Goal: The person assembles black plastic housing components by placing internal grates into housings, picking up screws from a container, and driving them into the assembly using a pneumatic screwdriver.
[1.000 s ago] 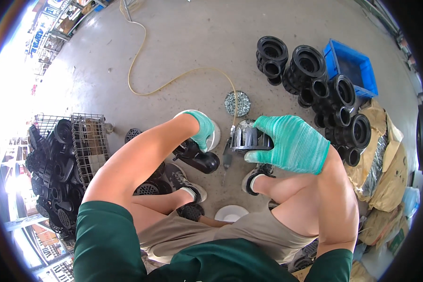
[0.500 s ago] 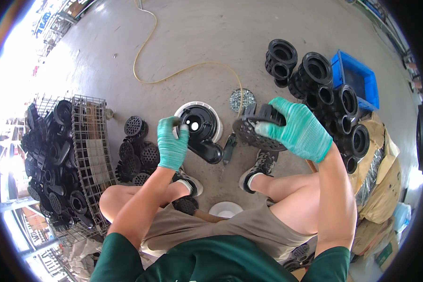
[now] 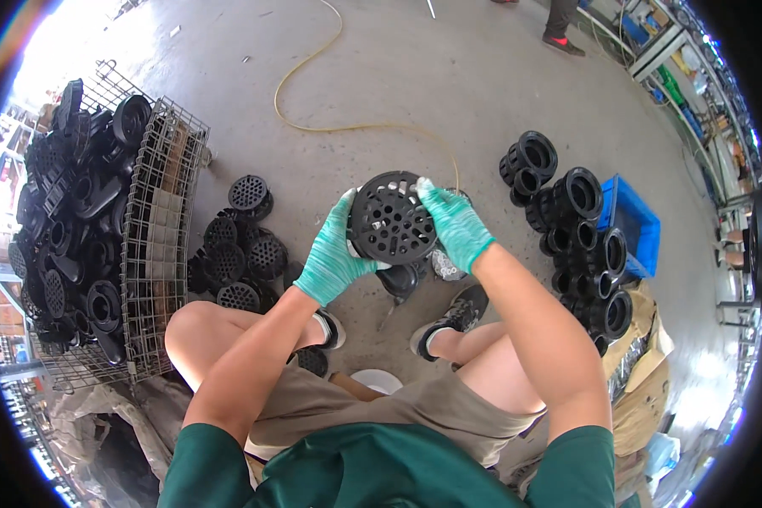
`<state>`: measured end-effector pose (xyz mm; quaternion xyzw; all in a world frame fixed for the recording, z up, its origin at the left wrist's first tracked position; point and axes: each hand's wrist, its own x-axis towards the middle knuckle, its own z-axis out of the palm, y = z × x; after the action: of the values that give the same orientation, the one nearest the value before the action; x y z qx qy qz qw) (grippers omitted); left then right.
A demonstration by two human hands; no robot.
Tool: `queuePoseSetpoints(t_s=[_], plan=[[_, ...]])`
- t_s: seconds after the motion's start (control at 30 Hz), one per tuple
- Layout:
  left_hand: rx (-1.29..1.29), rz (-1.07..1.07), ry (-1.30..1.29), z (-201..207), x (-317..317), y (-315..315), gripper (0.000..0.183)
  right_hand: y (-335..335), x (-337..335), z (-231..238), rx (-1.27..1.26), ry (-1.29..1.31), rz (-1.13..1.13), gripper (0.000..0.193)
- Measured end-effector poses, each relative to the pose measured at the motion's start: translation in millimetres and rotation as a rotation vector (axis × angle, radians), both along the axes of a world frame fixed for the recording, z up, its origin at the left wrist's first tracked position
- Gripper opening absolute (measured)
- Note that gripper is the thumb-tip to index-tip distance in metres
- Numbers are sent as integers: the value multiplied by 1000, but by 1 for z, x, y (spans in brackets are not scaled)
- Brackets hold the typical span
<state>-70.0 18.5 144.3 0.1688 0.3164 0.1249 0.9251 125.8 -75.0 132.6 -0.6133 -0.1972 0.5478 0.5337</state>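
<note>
A round black strainer cover [image 3: 391, 222], its face pierced with many holes, lies between my gloved hands in front of me. My left hand [image 3: 334, 256] is closed around its left and lower edge. From the other side, my right hand [image 3: 455, 223] grips the upper right edge, thumb at the rim. Below the cover, the spout of a black pump housing [image 3: 400, 281] sticks out toward me; the rest of that housing is hidden. I cannot tell whether the cover touches it. Both gloves are green and white knit.
Several perforated black covers [image 3: 226, 261] are piled at the left, beside a wire cage [image 3: 165, 212] heaped with black parts. Black ribbed cylinders [image 3: 580, 193] and a blue crate [image 3: 639, 229] stand at the right. A yellow hose [image 3: 347, 129] crosses the floor. A dish of screws [image 3: 445, 266] is half hidden.
My right hand has brought the strainer cover from the right to the middle and turned its holed face up. My left hand has joined it on the cover. A person's legs now show far off.
</note>
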Motion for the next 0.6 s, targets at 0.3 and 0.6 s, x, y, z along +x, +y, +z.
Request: queuePoseSetpoints(t_s=[0.3,0.6], plan=[[227,205,-4,-66,6,3,47,43,-7,-3,-114,-808,172,49],[268,211,302,-133,-5,5,57,65,-4,-37,-253,-977,451,48]])
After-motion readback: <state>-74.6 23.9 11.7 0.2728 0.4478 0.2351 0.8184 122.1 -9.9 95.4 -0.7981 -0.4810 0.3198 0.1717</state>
